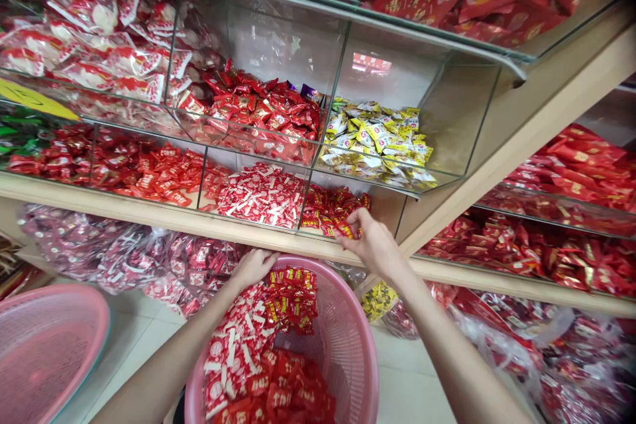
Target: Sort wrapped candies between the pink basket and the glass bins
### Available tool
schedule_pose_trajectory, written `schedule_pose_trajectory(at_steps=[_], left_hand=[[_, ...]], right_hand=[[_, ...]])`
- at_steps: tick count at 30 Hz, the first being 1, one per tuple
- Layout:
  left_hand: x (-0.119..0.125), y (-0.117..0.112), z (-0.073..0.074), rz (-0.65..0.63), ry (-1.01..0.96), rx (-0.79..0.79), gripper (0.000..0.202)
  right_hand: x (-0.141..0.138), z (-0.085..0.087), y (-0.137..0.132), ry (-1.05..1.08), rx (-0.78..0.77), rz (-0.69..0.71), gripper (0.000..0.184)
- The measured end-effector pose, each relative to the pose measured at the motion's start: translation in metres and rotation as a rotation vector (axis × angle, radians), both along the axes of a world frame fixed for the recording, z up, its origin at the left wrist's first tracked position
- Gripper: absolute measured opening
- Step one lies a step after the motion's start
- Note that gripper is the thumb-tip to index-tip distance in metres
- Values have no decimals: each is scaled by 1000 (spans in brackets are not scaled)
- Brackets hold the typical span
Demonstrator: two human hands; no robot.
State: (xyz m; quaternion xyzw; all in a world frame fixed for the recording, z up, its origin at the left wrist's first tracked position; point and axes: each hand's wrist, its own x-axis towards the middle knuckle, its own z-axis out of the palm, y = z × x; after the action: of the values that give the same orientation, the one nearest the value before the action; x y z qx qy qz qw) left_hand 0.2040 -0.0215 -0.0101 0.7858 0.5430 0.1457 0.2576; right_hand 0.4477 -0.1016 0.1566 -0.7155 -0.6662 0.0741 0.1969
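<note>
My right hand (370,244) is at the front of a low glass bin, its fingers closed on red-and-yellow wrapped candies (346,230). More of the same candies (328,205) lie in the bin just behind it. Below the shelf edge stands a pink plastic basket (355,318), and my left hand (254,267) is closed over its far rim. Inside the basket are red-and-white wrapped candies (231,351) on the left, red-and-yellow ones (293,291) at the back and bright red packets (285,387) in front. The left fingertips are partly hidden.
Glass dividers split the shelves into bins, with yellow-and-white packets (377,139) above my right hand. A wooden shelf edge (163,217) runs across, and a slanting wooden post (497,139) stands at right. Another pink basket (44,351) and bagged candies (586,371) are on the floor.
</note>
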Motion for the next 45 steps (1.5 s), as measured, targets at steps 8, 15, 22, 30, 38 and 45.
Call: schedule_pose_trajectory(at_steps=[8, 15, 22, 30, 38, 45], left_hand=[[-2, 0, -4, -19, -17, 29, 48], [-2, 0, -2, -16, -58, -5, 44], [-2, -1, -2, -11, -19, 24, 47], [-3, -1, -3, -29, -43, 30, 45], [-2, -2, -1, -15, -35, 28, 46], [-2, -1, -2, -17, -33, 18, 45]], right_hand=[[-93, -107, -28, 203, -273, 123, 26], [-124, -144, -28, 209, -362, 41, 31], [-129, -159, -27, 258, -309, 16, 32], [-115, -153, -31, 179, -244, -27, 29], [-115, -157, -31, 66, -327, -6, 37], [-112, -163, -37, 112, -241, 0, 35]])
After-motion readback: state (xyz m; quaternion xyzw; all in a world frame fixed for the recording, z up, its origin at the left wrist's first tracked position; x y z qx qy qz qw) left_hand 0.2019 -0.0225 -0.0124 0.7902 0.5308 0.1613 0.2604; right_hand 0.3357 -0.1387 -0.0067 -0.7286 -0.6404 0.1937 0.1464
